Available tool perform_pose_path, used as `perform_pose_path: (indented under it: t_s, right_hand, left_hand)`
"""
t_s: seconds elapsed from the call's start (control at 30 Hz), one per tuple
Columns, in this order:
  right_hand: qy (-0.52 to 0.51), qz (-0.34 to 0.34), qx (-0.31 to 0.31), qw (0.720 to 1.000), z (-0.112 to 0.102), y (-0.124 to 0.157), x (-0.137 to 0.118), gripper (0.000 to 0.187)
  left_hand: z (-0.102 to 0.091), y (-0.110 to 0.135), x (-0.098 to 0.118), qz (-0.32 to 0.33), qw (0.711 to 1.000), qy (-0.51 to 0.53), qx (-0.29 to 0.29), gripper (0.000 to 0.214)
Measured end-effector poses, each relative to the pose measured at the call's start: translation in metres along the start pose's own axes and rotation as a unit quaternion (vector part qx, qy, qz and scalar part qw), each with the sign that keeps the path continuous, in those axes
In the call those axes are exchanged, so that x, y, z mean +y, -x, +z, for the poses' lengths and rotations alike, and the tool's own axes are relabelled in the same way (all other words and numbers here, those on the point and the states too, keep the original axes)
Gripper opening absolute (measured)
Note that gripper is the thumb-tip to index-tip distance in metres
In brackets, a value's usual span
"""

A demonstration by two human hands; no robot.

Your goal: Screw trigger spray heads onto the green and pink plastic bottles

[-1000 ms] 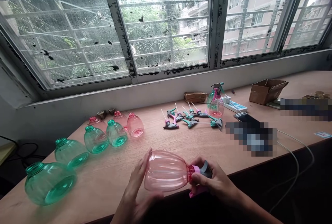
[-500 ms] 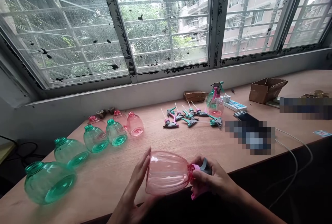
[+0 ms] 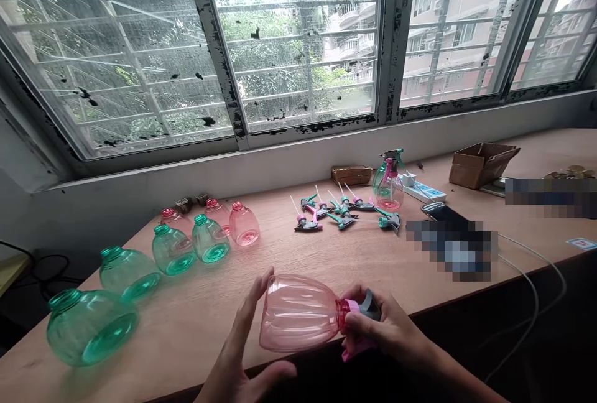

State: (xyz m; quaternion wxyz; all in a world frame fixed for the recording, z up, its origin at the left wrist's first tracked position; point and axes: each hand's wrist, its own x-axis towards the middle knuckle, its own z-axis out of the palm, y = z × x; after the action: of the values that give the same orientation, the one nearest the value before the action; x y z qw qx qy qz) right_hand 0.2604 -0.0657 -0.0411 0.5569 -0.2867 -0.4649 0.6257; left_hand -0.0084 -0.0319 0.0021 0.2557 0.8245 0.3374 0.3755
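I hold a clear pink spray bottle [image 3: 298,313] on its side over the near edge of the wooden table [image 3: 373,260]. My left hand [image 3: 242,353] cups its round base, fingers up along the side and thumb underneath. My right hand [image 3: 387,328] is closed round the pink and grey trigger head [image 3: 361,310] at the bottle's neck, with the pink trigger lever sticking out below my fingers.
Several empty green bottles [image 3: 88,328] and pink bottles [image 3: 243,224] stand along the left. Loose spray heads [image 3: 340,213] lie mid-table beside two assembled sprayers [image 3: 388,182]. A power strip [image 3: 422,191], cardboard box [image 3: 482,163] and white cable [image 3: 527,272] sit right.
The bottle has turned slightly in my hands and my left thumb now shows below its base. Nothing else on the table has moved.
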Motion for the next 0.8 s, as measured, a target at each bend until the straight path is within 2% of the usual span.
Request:
perform_pose_path:
  t_s: [0.07,0.2,0.27,0.37,0.43,0.57,0.63,0.67,0.8]
  right_hand:
    - [0.018,0.002,0.006,1.000,0.0000,0.0006,-0.0003,0.034]
    - [-0.004,0.003,0.015,1.000,0.0004,-0.0001,-0.0025,0.036]
    - [-0.014,0.001,0.017,1.000,0.0009,-0.0002,-0.0033,0.037]
    - [0.007,0.002,0.008,1.000,0.0019,0.0011,-0.0030,0.037]
    - [0.027,0.002,0.007,1.000,0.0022,0.0017,-0.0023,0.037]
    - [0.008,-0.001,0.014,1.000,0.0010,0.0000,-0.0014,0.038]
    - [-0.010,-0.002,0.009,1.000,0.0003,-0.0007,-0.0010,0.040]
    - [-0.014,-0.005,0.007,1.000,0.0002,-0.0005,-0.0008,0.040]
    - [-0.007,-0.011,0.002,1.000,0.0013,0.0031,-0.0004,0.036]
  left_hand:
    - [-0.0001,-0.0022,-0.0002,0.003,1.000,-0.003,-0.006,0.087]
    - [0.0022,-0.0074,-0.0006,0.093,0.992,-0.059,0.053,0.059]
    - [0.0028,-0.0071,-0.0007,0.111,0.989,-0.063,0.070,0.057]
    - [0.0023,-0.0048,-0.0015,0.054,0.997,-0.025,0.041,0.081]
    - [0.0021,-0.0047,-0.0026,0.025,0.999,-0.020,0.026,0.088]
    - [0.0043,-0.0070,-0.0042,0.088,0.993,-0.057,0.054,0.061]
    - [0.0055,-0.0064,-0.0033,0.113,0.990,-0.052,0.064,0.056]
    - [0.0058,-0.0055,-0.0025,0.112,0.991,-0.043,0.062,0.059]
    - [0.0062,-0.0020,0.0003,0.047,0.998,-0.018,0.026,0.094]
